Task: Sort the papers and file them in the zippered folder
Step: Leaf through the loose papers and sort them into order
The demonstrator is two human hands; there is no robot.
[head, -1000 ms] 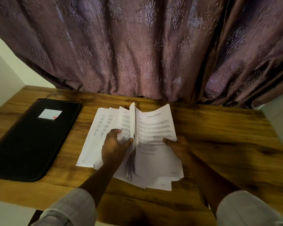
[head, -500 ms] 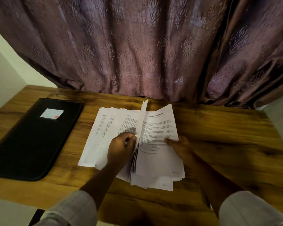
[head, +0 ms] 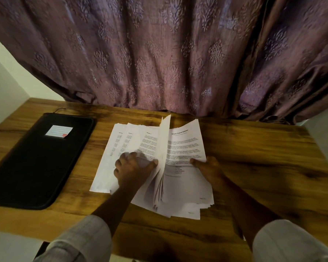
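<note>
A thick stack of printed white papers lies in the middle of the wooden desk, its top sheet titled as a financial statement. Several sheets are fanned out flat to its left. One sheet stands on edge between the two piles. My left hand grips the turned sheets, its thumb against the upright one. My right hand holds the stack's right edge with the thumb on top. The black zippered folder lies closed at the left, apart from both hands, with a white label on it.
A purple patterned curtain hangs along the desk's back edge. White walls close in the desk at the left and right. Bare wood shows to the right of the papers and along the near edge.
My left hand has carried turned sheets leftward and down onto the fanned pile. Another sheet now stands on edge. My right hand has stayed on the stack.
</note>
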